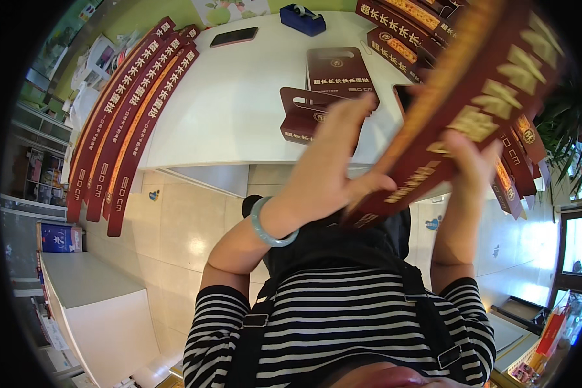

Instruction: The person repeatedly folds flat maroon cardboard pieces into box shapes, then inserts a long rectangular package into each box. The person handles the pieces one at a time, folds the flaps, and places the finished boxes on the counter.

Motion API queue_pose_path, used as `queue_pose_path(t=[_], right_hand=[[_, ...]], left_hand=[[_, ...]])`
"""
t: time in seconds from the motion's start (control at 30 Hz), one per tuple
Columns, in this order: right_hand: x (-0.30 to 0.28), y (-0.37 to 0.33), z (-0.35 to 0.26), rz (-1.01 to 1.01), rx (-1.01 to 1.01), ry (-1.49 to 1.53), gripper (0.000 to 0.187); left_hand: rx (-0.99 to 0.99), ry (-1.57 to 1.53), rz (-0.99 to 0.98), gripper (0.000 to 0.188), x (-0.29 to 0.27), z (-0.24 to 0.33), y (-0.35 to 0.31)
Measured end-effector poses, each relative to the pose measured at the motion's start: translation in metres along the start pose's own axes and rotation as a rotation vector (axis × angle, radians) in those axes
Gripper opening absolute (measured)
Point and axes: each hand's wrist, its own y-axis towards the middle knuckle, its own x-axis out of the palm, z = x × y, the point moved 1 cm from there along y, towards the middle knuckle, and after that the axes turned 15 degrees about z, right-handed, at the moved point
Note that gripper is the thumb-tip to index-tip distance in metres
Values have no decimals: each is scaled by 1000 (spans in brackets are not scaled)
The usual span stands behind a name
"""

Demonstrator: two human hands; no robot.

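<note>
A long maroon cardboard box with gold lettering and a printed orange side tilts up in front of me toward the upper right. My right hand grips it from the right, thumb on its lettered face. Its far end is blurred. My left hand is at the box's lower end, fingers stretched out and thumb at its edge; whether they touch is hard to tell. Past my left fingers, two short maroon card pieces with cut-out slots are on the white table: a flat one and a folded one.
Several long maroon boxes lie along the table's left side, overhanging its front edge. More maroon boxes are piled at the right. At the back are a phone and a blue tape dispenser. A white cabinet stands lower left.
</note>
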Motion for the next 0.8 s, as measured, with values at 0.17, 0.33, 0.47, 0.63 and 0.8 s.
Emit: queue_pose_path(t=[0.17, 0.33, 0.47, 0.63, 0.8], right_hand=[[-127, -10, -60, 91, -19, -488, 97], [-138, -51, -10, -55, 73, -803, 111], [-148, -86, 15, -168, 74, -1076, 111], [-133, -101, 26, -295, 19, -1053, 107], [-140, -95, 34, -414, -150, -1084, 104]], left_hand=[[-376, 364, 482, 53, -59, -111, -42], [-748, 20, 348, 35, -33, -139, -59], [-798, -228, 569, 27, -38, -132, -43], [-821, -456, 532, 26, -50, -132, -36], [-828, -547, 564, 28, -60, -117, -29]])
